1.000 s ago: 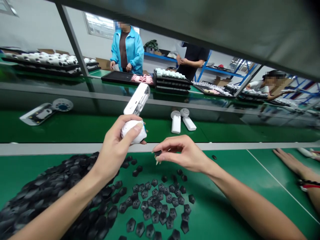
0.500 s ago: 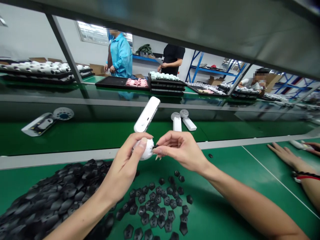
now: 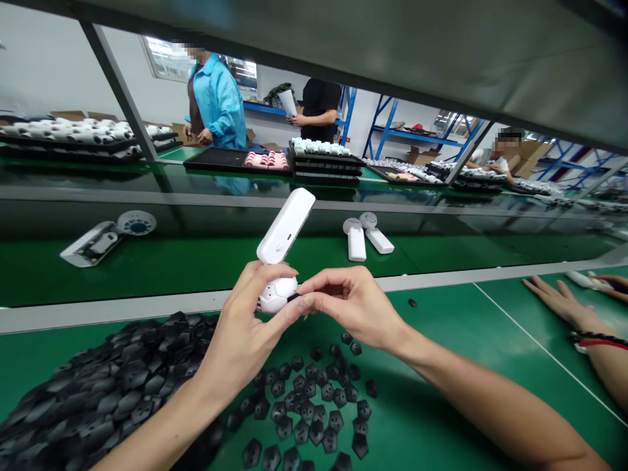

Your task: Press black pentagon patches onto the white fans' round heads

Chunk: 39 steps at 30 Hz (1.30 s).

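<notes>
With my left hand [image 3: 245, 320] gripping the white ball [image 3: 275, 292] and my right hand [image 3: 360, 304] pinching a black piece [image 3: 293, 297] beside it, I need square, even pressure.

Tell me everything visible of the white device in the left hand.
The white device looks like smooth plastic: a long round-ended bar with a dark slot and raised nub, joined to a panelled head. The left hand grips the head before the green belt, bar slanting up and rightward. The right hand pinches a dark piece at the head's right side; its seating is hidden.
</notes>
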Tool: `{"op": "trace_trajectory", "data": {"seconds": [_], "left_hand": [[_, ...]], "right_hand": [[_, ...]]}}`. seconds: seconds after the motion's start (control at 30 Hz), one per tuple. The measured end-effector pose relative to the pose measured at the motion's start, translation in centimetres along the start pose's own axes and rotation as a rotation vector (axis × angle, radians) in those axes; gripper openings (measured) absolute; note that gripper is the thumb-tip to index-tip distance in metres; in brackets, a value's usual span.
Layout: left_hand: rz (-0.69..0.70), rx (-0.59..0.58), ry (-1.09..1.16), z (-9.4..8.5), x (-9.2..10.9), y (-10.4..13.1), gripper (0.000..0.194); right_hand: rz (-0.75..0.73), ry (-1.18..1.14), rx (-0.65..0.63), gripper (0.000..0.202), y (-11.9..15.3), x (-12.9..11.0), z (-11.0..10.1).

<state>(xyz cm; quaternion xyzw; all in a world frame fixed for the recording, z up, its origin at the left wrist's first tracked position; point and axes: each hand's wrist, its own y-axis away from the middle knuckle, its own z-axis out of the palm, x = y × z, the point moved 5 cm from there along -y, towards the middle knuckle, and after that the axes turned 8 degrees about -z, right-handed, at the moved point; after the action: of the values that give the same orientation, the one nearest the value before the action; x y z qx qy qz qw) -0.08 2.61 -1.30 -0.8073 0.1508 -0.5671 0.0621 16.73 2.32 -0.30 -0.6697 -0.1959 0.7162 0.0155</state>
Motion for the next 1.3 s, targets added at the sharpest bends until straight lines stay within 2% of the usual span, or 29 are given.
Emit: {"op": "trace_trajectory", "data": {"seconds": [0.13,0.3,0.37,0.47,0.53,0.63,0.8,1.0,1.2,1.3], "left_hand": [[0.015,0.017,0.03,-0.3,0.0,-0.2,0.029],[0.072,0.047,0.014,-0.5,0.4,0.0,0.019],[0.093,0.048,0.008,-0.5,0.6,0.2,0.016],[0.104,0.057,0.009,-0.5,0.8,0.4,0.015],[0.084,0.093,0.022,-0.6,1.0,0.4,0.016],[0.106,0.11,0.044,-0.5,1.8,0.4,0.015],[0.225,0.036,0.034,0.5,3.5,0.9,0.013],[0.26,0.053,0.072,0.6,3.3,1.0,0.013],[0.245,0.085,0.089,0.3,3.4,0.6,0.016],[0.203,0.078,0.141,-0.8,3.1,-0.7,0.025]], "right_hand": [[-0.012,0.037,-0.055,0.014,0.3,-0.6,0.0],[0.06,0.079,-0.281,0.024,-0.1,-1.5,-0.7],[0.053,0.08,-0.276,0.042,-0.5,-1.6,-1.2],[0.019,0.069,-0.288,0.09,-0.8,-1.3,-1.0],[0.03,0.065,-0.3,0.104,-0.8,-0.6,-0.5],[0.035,0.089,-0.244,0.103,-0.7,0.1,-0.3],[0.019,-0.168,-0.412,0.11,-0.5,0.3,0.7],[0.018,-0.169,-0.317,0.107,-0.7,1.3,0.3],[-0.049,-0.057,-0.297,0.099,-0.7,0.3,0.0],[-0.09,0.236,-0.208,0.068,0.0,-0.8,-1.4]]}}
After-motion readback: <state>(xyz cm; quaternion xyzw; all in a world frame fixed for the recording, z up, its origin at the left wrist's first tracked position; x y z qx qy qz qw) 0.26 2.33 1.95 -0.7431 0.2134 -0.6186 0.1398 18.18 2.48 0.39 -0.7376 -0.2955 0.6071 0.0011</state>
